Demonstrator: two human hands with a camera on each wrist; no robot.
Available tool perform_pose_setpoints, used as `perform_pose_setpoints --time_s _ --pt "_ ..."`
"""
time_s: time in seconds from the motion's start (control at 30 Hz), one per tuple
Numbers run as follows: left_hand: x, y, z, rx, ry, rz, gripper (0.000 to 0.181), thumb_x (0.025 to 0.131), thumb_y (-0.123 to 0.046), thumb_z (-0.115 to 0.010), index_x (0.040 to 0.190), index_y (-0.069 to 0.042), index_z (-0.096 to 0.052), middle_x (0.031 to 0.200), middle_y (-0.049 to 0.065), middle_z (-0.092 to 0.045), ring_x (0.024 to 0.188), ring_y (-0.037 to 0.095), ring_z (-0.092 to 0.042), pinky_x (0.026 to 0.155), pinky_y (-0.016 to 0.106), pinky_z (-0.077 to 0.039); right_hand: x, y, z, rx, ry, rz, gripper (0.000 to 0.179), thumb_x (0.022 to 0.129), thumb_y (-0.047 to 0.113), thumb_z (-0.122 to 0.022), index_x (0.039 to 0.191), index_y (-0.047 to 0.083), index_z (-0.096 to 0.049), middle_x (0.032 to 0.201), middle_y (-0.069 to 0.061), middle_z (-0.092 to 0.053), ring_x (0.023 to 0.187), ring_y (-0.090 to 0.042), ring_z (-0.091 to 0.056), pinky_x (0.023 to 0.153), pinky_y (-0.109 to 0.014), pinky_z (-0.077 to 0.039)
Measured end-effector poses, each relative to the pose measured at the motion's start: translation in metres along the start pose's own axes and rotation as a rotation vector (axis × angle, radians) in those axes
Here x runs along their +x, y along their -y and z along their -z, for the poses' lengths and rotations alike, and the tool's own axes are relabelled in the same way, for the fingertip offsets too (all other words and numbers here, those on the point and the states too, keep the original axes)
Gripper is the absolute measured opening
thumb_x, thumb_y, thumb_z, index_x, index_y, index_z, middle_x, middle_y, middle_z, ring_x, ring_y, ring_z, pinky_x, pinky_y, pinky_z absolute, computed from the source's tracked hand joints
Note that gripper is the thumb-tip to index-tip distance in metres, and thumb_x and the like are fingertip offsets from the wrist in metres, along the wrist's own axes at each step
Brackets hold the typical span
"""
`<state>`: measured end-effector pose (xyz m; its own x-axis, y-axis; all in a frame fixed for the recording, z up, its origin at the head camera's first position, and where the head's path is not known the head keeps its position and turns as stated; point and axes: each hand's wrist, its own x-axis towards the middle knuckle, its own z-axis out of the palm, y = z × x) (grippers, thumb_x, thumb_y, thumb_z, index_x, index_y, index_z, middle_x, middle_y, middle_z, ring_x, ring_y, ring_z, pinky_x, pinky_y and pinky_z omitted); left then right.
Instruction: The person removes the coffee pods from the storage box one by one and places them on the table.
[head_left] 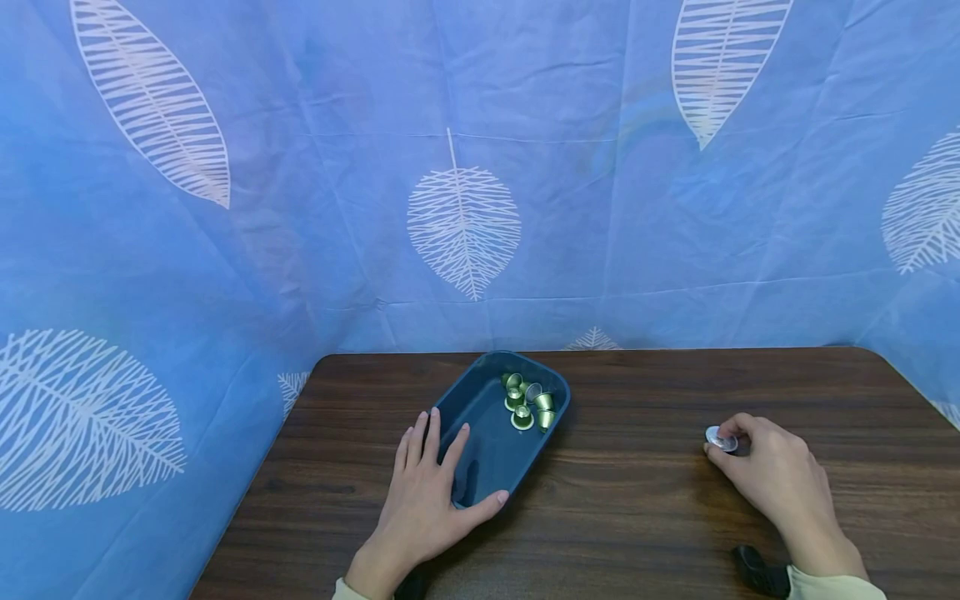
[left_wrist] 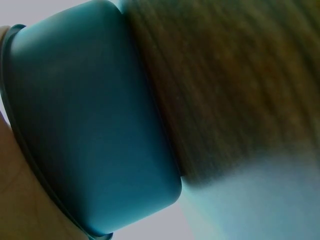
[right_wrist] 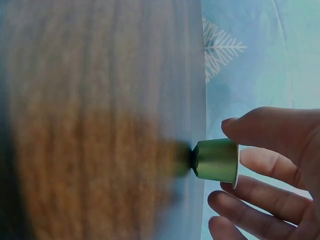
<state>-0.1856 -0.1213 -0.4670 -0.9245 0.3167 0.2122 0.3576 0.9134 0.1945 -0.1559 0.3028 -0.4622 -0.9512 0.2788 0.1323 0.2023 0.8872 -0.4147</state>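
On the wooden table, a dark blue tray [head_left: 487, 467] sits left of the middle, set at a slant. My left hand [head_left: 423, 508] rests at its near end, fingers straight and spread along the left rim and thumb by the right corner. Several green coffee capsules [head_left: 522, 418] lie in the tray's far end, some upside down, some on their sides. Off to the right, my right hand [head_left: 783, 471] pinches one more capsule [head_left: 718, 438] between thumb and index finger at its silver lid. In the right wrist view, this green capsule [right_wrist: 216, 161] has its narrow end against the tabletop.
A brown wood-grain table [head_left: 615, 500] carries all of this. Behind it and at the sides hangs a blue cloth [head_left: 562, 225] with white leaf prints. A black wrist strap [head_left: 759, 572] shows by the right sleeve.
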Motion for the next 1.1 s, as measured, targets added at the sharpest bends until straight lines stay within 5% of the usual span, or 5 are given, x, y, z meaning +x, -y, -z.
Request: perform_pose_setpoints --time_s 0.37,0.53,0.8,1.03,1.1 --pt "-0.002 0.000 -0.001 -0.023 0.005 0.000 0.101 0.072 -0.093 -0.033 0.151 -0.030 -0.035 0.163 0.012 -0.013 0.151 0.030 -0.004 0.118 0.056 -0.010 -0.004 0.006 0.008 -0.023 -0.054 0.021 0.030 0.079 0.036 -0.076 0.099 0.016 -0.068 0.114 -0.021 -0.063 0.077 -0.033 -0.061 0.045 -0.035 -0.037" --pt "-0.001 0.000 -0.001 -0.019 0.022 -0.007 0.100 0.072 -0.093 -0.031 0.152 -0.032 -0.032 0.163 0.012 -0.014 0.151 0.031 -0.007 0.117 0.057 -0.012 -0.009 0.015 0.015 0.002 -0.102 0.044 0.034 0.083 0.045 -0.072 0.103 0.018 -0.069 0.120 -0.021 -0.062 0.063 -0.019 -0.054 0.043 -0.031 -0.035" --pt "0.000 0.000 -0.002 -0.006 0.052 -0.012 0.099 0.072 -0.094 -0.029 0.152 -0.036 -0.027 0.163 0.010 -0.010 0.151 0.030 -0.005 0.117 0.058 -0.015 -0.023 0.051 0.022 0.029 -0.175 0.211 0.025 0.079 0.034 -0.079 0.098 0.021 -0.071 0.104 -0.010 -0.069 0.072 -0.021 -0.060 0.047 -0.030 -0.039" --pt "0.001 0.000 0.000 0.006 0.014 -0.010 0.100 0.072 -0.094 -0.030 0.151 -0.034 -0.032 0.163 0.011 -0.013 0.151 0.031 -0.005 0.118 0.057 -0.012 -0.022 0.090 0.020 0.012 -0.113 0.329 0.026 0.080 0.034 -0.078 0.101 0.021 -0.071 0.111 -0.009 -0.069 0.078 -0.028 -0.066 0.051 -0.039 -0.047" --pt "0.001 0.001 0.001 0.013 0.010 -0.004 0.101 0.071 -0.094 -0.030 0.151 -0.033 -0.033 0.163 0.011 -0.013 0.151 0.030 -0.003 0.118 0.056 -0.011 -0.020 0.099 0.020 -0.013 -0.093 0.364 0.026 0.080 0.035 -0.077 0.101 0.021 -0.071 0.111 -0.007 -0.069 0.091 -0.032 -0.066 0.057 -0.044 -0.051"
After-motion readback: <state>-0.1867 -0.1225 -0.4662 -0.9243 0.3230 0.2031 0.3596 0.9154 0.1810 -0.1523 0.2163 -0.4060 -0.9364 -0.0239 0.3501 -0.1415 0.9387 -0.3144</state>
